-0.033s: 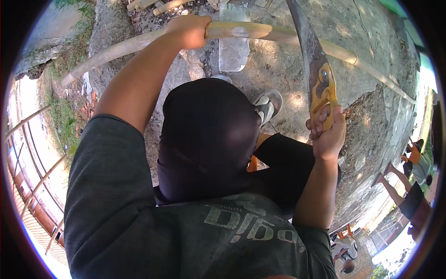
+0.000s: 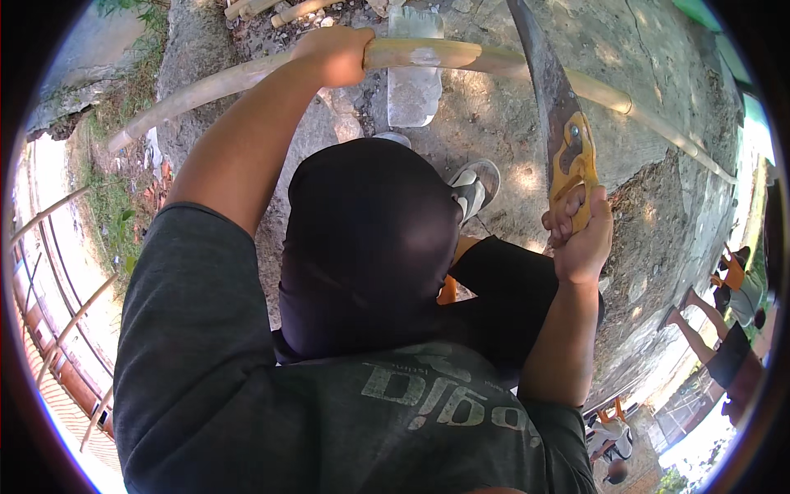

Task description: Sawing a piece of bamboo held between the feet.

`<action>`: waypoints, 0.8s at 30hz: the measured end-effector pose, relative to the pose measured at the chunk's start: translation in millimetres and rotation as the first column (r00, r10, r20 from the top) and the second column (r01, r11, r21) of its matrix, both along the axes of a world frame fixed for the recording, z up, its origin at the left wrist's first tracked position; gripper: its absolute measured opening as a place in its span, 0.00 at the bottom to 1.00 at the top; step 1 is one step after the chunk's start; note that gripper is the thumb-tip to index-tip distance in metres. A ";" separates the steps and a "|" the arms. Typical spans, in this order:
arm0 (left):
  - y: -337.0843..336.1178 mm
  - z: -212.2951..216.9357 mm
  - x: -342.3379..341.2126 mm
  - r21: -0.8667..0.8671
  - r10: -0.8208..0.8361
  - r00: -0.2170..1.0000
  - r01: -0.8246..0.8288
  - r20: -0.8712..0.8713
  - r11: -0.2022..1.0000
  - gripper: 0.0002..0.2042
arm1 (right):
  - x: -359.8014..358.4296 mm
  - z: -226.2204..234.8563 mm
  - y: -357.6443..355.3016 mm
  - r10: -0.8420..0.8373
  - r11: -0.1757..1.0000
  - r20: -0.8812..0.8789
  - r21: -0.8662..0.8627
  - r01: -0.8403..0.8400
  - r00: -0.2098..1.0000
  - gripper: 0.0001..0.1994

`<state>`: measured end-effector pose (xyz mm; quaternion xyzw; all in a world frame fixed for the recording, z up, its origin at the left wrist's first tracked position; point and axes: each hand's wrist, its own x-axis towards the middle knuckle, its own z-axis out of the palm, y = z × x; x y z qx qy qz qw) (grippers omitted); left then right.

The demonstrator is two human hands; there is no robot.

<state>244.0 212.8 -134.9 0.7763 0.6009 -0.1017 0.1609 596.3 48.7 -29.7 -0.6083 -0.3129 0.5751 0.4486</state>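
Observation:
A long pale bamboo pole (image 2: 461, 56) stretches across the far side, bowed by the lens. My left hand (image 2: 336, 56) is closed around it, left of the middle. In my right hand (image 2: 581, 235) is the yellow handle of a handsaw (image 2: 553, 90), fingers wrapped through the grip. Its dark blade points away from me and crosses the pole to the right of my left hand. Whether the teeth touch the bamboo, I cannot tell. Beneath the pole lies a pale rectangular block (image 2: 414, 97).
My bent dark-clad knee (image 2: 370, 222) and a grey-and-white shoe (image 2: 476, 189) are below the pole. Cut bamboo pieces (image 2: 300, 11) lie at the far left. Broken concrete (image 2: 658, 193) edges the right side. People (image 2: 724, 354) are farther off at the right.

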 end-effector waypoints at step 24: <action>-0.8 -6.6 4.5 0.034 0.005 0.999 -0.006 0.035 0.999 0.17 | -17.2 4.9 40.2 -0.061 0.993 0.092 -0.094 0.069 0.994 0.22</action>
